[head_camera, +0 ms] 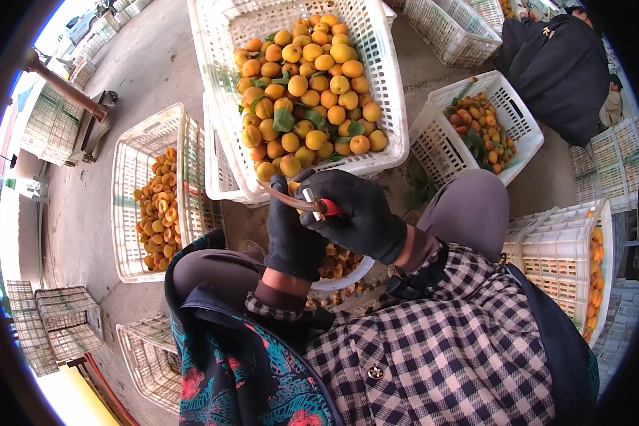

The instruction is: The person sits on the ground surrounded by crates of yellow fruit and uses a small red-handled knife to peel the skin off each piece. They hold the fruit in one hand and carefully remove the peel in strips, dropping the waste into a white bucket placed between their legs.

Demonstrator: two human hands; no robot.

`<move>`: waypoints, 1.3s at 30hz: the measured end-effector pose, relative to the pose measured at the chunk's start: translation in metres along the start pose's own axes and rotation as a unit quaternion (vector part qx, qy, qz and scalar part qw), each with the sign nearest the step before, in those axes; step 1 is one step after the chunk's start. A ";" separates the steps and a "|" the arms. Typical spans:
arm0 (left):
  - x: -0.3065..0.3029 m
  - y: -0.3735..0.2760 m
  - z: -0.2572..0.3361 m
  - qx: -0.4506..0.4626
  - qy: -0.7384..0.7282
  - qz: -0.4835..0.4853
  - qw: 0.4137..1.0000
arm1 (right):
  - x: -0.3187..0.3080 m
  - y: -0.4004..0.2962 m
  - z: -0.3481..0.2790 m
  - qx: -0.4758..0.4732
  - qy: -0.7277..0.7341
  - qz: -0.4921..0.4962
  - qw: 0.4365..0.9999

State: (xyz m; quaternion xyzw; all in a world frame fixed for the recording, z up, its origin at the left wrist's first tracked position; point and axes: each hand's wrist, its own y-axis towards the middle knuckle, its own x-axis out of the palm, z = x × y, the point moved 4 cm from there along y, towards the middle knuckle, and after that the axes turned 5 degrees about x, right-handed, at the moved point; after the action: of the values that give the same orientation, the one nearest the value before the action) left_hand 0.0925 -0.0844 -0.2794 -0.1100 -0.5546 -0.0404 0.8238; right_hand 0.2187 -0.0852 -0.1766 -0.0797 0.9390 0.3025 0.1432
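My right hand (pixel 357 213), in a black glove, grips a curved knife (pixel 290 200) by its red handle. A short pale crosspiece (pixel 313 204) sits across the knife near the handle. Close against it, my left hand (pixel 294 239), also gloved, holds an apricot (pixel 294 188) that is mostly hidden by the fingers and blade. Just beyond both hands, a white plastic crate (pixel 399 133) is heaped with whole apricots (pixel 311 98) and some green leaves. Beneath my wrists stands a white basin (pixel 333 285) containing apricot pits (pixel 342 264), partly covered by my hands.
On the left, a crate (pixel 118 213) holds halved apricots (pixel 162 213). To the right are a crate of smaller fruit (pixel 482 130) and another with orange fruit (pixel 595 277). A person in dark clothing (pixel 559 74) is at upper right. More crates (pixel 149 357) stand on the concrete floor.
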 end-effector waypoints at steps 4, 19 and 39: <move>0.039 -0.007 0.002 -0.006 0.104 0.066 0.992 | -0.007 0.001 0.009 0.063 0.038 0.003 0.997; 0.050 -0.018 -0.016 -0.142 0.175 0.066 0.972 | -0.015 0.017 0.024 0.206 0.381 0.101 0.896; 0.049 -0.024 0.012 -0.118 0.204 0.115 0.965 | -0.011 -0.005 0.052 0.361 0.437 0.023 0.824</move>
State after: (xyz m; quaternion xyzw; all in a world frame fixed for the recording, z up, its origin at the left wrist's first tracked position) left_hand 0.0958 -0.1027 -0.2262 -0.2587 -0.3502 -0.0326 0.8996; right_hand 0.2418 -0.0580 -0.2162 -0.1244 0.9469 -0.1212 -0.2708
